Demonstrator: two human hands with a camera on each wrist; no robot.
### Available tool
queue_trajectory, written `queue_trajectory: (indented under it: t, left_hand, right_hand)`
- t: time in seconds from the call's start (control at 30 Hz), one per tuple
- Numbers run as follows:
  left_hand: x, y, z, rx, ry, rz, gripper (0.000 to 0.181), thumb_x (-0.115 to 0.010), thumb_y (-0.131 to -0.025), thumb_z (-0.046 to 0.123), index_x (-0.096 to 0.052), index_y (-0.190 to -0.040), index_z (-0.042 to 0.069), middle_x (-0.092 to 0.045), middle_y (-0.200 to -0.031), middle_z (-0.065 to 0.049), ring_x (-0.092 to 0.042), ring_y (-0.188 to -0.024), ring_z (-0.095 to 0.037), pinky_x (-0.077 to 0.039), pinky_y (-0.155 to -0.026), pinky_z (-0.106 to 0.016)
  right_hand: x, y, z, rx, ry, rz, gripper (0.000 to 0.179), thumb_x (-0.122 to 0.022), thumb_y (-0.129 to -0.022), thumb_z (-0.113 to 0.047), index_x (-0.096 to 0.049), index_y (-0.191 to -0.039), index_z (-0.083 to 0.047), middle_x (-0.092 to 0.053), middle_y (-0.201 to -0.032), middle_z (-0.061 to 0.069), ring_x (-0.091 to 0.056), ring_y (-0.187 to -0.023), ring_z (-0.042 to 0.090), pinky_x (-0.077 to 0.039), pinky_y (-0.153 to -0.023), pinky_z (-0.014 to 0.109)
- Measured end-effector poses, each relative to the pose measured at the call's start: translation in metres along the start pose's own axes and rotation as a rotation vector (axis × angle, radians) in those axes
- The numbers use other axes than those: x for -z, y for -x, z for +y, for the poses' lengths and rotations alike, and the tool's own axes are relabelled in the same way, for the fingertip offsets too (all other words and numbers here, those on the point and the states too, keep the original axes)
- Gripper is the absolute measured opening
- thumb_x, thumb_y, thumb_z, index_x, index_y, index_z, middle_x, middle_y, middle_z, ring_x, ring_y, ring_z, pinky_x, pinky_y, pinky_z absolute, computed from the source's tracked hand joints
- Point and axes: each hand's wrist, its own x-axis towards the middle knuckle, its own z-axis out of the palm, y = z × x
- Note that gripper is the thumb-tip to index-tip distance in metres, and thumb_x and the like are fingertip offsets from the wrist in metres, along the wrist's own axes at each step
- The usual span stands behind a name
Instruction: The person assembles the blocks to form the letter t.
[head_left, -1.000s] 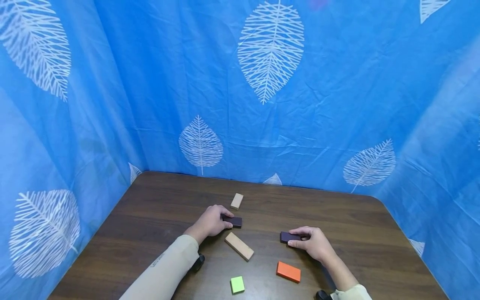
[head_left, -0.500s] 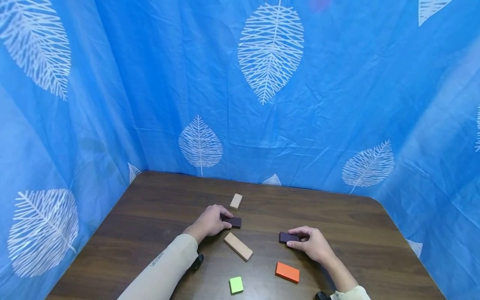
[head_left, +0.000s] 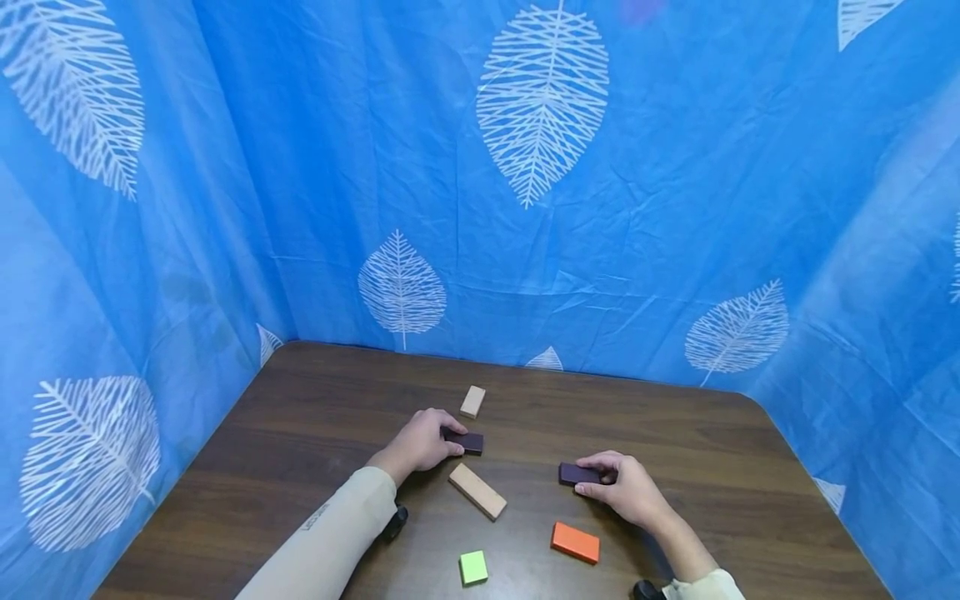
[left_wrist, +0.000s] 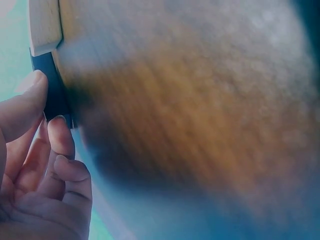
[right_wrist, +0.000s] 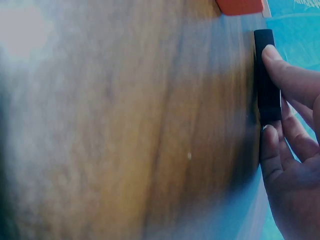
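In the head view my left hand (head_left: 422, 442) pinches a dark rectangular block (head_left: 471, 443) between thumb and fingers, left of the table's middle. To the right, my right hand (head_left: 628, 487) grips another dark block (head_left: 572, 474) by its long sides. Both blocks lie flat at the tabletop, their long sides running left to right, with a gap of bare wood between them. The left wrist view has the thumb along one side of its dark block (left_wrist: 52, 85). From the right wrist, the second dark block (right_wrist: 268, 75) shows with the thumb pressed on its side.
On the brown table (head_left: 337, 383), a small pale wooden block (head_left: 472, 402) lies beyond the left hand, and a longer one (head_left: 477, 492) nearer. An orange block (head_left: 575, 542) and a light green block (head_left: 473, 568) lie toward the front. A blue leaf-print curtain (head_left: 645, 208) surrounds the table.
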Motion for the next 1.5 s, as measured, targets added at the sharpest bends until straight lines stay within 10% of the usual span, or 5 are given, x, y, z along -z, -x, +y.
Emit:
queue_trajectory:
  t: [0.63, 1.5]
  left_hand:
    - [0.0, -0.001, 0.001, 0.003, -0.001, 0.003, 0.02, -0.079, -0.089, 0.018, -0.079, -0.109, 0.019, -0.065, -0.123, -0.009, -0.054, -0.121, -0.033, -0.042, -0.102, -0.054]
    - [0.001, -0.001, 0.0, -0.017, -0.018, -0.009, 0.021, -0.079, -0.09, 0.019, -0.078, -0.111, 0.018, -0.066, -0.124, -0.009, -0.055, -0.122, -0.032, -0.042, -0.103, -0.053]
  right_hand:
    - [0.001, -0.004, -0.009, -0.031, -0.015, 0.019, 0.029, -0.088, -0.079, -0.019, -0.077, -0.106, -0.015, -0.068, -0.109, 0.005, -0.058, -0.082, 0.018, -0.05, -0.065, 0.031]
    - [-0.031, -0.032, -0.05, 0.063, 0.013, 0.049, 0.026, -0.085, -0.082, -0.011, -0.078, -0.106, -0.012, -0.068, -0.111, 0.006, -0.062, -0.099, 0.026, -0.051, -0.089, 0.05]
